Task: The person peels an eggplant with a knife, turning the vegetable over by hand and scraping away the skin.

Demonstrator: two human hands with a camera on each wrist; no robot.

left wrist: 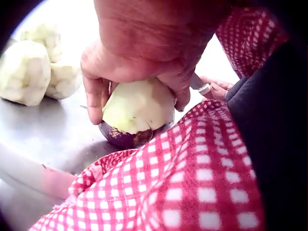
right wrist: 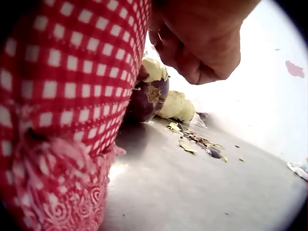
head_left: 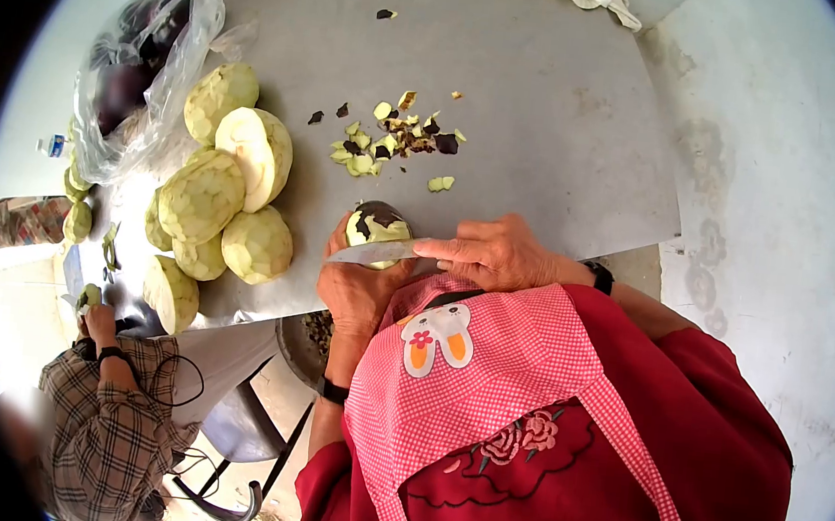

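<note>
We see the left hand [head_left: 359,293], fingers curled round a half-peeled purple-skinned round vegetable [head_left: 377,227] at the near edge of the grey metal surface [head_left: 551,123], and the right hand [head_left: 495,253] gripping a steel knife [head_left: 370,252] across it.

On your right the table [head_left: 562,114] lies bare to its edge. Ahead, scraps [head_left: 389,142] litter the way. Left, the peeled pile [head_left: 228,192] and bag [head_left: 144,73] block you; a narrow bare strip runs between pile and scraps. The apron [head_left: 488,368] crowds the bulb [head_left: 377,227] from behind.
</note>
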